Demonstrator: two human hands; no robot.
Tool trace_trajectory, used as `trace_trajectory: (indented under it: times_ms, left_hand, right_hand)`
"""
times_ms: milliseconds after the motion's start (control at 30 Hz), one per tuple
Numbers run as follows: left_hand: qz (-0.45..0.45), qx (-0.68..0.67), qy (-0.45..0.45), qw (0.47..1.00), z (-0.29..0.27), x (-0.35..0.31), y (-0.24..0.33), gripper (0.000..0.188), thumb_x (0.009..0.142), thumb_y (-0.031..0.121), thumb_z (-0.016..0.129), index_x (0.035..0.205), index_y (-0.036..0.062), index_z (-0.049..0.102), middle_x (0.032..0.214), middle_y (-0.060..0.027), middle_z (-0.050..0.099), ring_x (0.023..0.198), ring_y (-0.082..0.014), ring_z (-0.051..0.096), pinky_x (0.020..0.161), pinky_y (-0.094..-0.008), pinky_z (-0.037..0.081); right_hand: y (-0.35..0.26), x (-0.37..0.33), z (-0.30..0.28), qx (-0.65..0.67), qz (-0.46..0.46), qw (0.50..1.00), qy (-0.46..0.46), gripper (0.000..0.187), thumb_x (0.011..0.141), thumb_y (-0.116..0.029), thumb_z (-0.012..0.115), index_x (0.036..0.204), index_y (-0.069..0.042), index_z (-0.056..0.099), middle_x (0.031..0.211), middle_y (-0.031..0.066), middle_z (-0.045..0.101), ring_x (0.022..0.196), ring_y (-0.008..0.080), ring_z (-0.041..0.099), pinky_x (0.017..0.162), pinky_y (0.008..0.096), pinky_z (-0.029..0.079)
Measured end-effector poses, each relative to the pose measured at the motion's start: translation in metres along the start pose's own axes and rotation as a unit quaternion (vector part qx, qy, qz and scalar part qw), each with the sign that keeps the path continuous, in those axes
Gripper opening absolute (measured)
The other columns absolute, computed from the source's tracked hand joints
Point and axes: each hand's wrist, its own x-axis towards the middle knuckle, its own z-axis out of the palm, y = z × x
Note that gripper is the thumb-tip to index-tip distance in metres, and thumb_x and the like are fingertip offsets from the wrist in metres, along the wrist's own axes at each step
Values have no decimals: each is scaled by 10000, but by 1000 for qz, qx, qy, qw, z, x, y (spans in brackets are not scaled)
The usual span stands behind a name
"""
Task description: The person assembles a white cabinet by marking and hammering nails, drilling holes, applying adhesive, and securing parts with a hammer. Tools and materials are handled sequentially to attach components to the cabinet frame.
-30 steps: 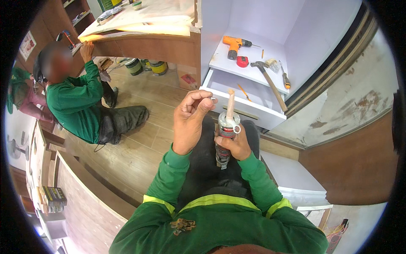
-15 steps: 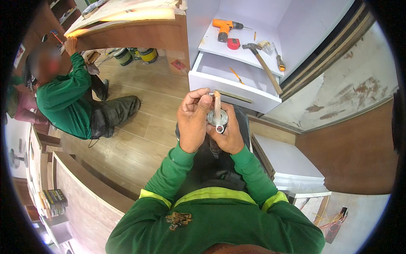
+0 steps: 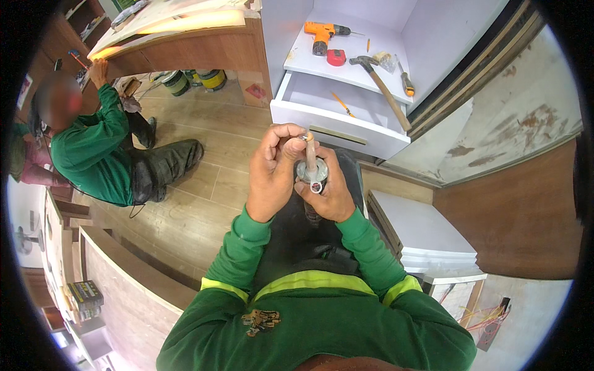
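My right hand (image 3: 328, 195) grips a sealant cartridge (image 3: 311, 174) upright in front of my chest, seen from its top end. Its pale tapered nozzle (image 3: 309, 152) points up toward me. My left hand (image 3: 275, 170) pinches the tip of that nozzle with thumb and fingertips. Both green sleeves with yellow cuffs come up from the lower edge. The cartridge's body is hidden behind my hands.
A white cabinet with an open drawer (image 3: 339, 117) stands ahead; on its shelf lie an orange drill (image 3: 322, 32), a red tape measure (image 3: 336, 57), a hammer (image 3: 380, 83) and a screwdriver. Another person in green (image 3: 99, 154) sits on the wooden floor at left. White boards (image 3: 427, 232) lie at right.
My hands and the cartridge have come closer to my chest. My left hand, apart from the nozzle a second ago, now pinches its tip. My view has tilted down.
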Motion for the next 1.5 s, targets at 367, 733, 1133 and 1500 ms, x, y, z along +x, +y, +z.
trace_trajectory:
  times_ms: [367,733,1133,1500]
  left_hand:
    - [-50,-22,-13,998,-2,-1,15,329,1149,258,574,1280,-43,589,1163,-111,704,1074,-153,701,960,-319,583]
    - [-40,-47,2,998,-6,2,6,336,1108,222,652,1295,-49,588,1205,-164,722,1127,-233,731,1013,-391,604]
    - [57,80,16,995,-7,2,11,196,1075,87,680,1217,-40,634,1139,-150,759,1064,-160,728,944,-307,592]
    - [36,8,72,997,0,4,11,241,1069,110,691,1234,-56,634,1180,-165,726,1117,-274,756,946,-399,660]
  right_hand:
    - [-6,2,1,15,27,999,-17,752,862,-151,826,1496,-14,446,1299,198,627,1201,316,644,1060,436,492]
    - [-11,7,-2,-7,35,999,-14,702,849,-152,831,1431,-17,463,1238,195,636,1132,312,655,1014,429,508]
    - [-12,9,-2,-28,14,999,-16,710,856,-181,833,1429,-14,448,1195,194,643,1089,314,663,991,425,516]
    - [-7,8,-1,-15,34,999,-19,690,853,-170,835,1412,-15,461,1168,189,647,1060,324,670,973,432,523]
